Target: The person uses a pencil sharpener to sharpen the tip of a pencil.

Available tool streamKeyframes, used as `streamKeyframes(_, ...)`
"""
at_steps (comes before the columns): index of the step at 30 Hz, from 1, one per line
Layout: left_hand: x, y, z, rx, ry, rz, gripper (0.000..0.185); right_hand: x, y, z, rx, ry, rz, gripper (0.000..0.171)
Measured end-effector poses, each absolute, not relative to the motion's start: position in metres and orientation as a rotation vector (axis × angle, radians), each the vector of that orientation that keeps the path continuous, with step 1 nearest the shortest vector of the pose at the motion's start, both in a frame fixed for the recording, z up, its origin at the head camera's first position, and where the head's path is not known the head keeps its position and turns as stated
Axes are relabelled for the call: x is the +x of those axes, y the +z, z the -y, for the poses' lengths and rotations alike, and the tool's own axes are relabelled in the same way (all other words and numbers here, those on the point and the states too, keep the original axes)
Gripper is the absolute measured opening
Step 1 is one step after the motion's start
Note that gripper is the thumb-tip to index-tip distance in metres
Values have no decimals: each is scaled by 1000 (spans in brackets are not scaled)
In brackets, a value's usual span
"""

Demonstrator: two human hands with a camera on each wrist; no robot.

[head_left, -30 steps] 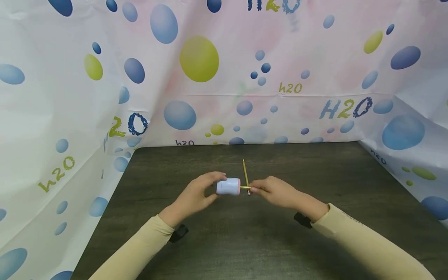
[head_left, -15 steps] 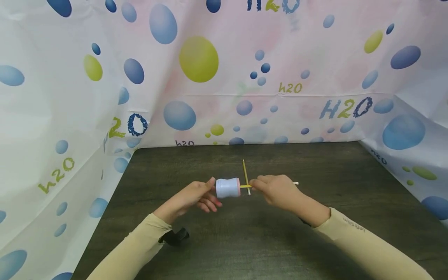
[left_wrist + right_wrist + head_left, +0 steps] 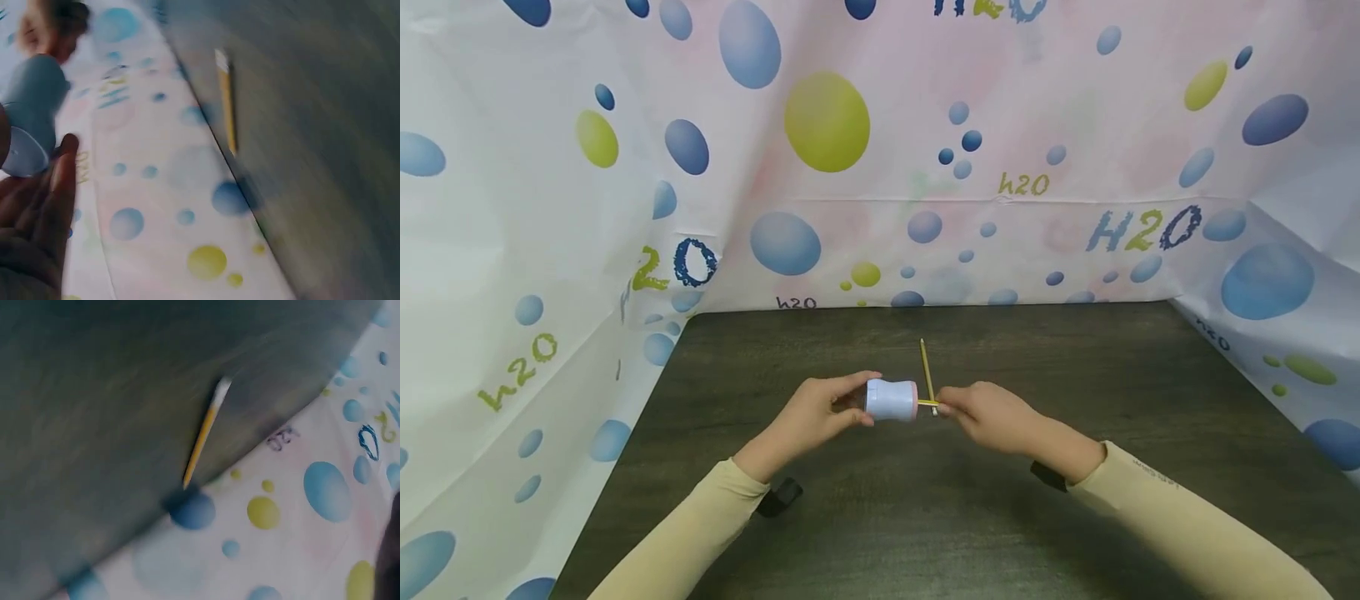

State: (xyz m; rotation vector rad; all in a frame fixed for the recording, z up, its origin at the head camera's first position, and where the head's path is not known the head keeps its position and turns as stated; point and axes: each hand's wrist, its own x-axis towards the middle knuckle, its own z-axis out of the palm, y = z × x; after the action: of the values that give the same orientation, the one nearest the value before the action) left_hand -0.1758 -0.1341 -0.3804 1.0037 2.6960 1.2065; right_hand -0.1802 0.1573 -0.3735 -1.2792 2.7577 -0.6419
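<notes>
In the head view, a pale blue, waisted pencil sharpener (image 3: 891,400) with a pink end lies sideways in the air over the table. My left hand (image 3: 808,412) grips its left end between thumb and fingers. From the right, my right hand (image 3: 1000,417) pinches a yellow pencil (image 3: 927,403) whose front end is inside the sharpener's pink end; the fingers cover most of its length. The left wrist view shows the sharpener (image 3: 39,94) at the left edge, above the fingers (image 3: 59,187). At the right wrist view's edge, only a dark sliver shows beside the backdrop.
A second yellow pencil (image 3: 926,367) with a white end lies on the dark wooden table (image 3: 880,517), just behind the hands. A white backdrop (image 3: 895,192) with blue and green bubbles borders the table at the back and sides.
My left hand has turned around the sharpener's end, its fingers dropping away and then closing on it again. The right hand has twisted with the pencil, its back end showing briefly. The second pencil stays put.
</notes>
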Motion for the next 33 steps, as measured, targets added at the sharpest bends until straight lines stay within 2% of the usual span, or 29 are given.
streamKeyframes(4, -173, -385, 134, 1305, 1026, -2904, 59, -188, -371, -160, -1011, -940, -2407, 27)
streamKeyframes(9, -173, -387, 133, 1277, 1187, -2746, 55, -190, -376, -160, -1032, -941, -2453, 28)
streamKeyframes(14, -177, -383, 136, 908, 1509, -2268, 64, -182, -378, -160, -1171, -715, -2746, 26)
streamKeyframes(18, -181, -383, 138, 536, 1575, -2073, 77, -178, -377, -161, -1312, -523, -2964, 15)
streamKeyframes(21, -182, -384, 138, 420, 1551, -1941, 84, -176, -379, -160, -1422, -407, -3046, 7)
streamKeyframes(27, -182, -388, 134, 444, 1581, -1910, 73, -176, -382, -156, -1551, -308, -3105, 8)
streamKeyframes(33, -179, -386, 128, 713, 1468, -2333, 55, -180, -380, -155, -1300, -556, -2923, 12)
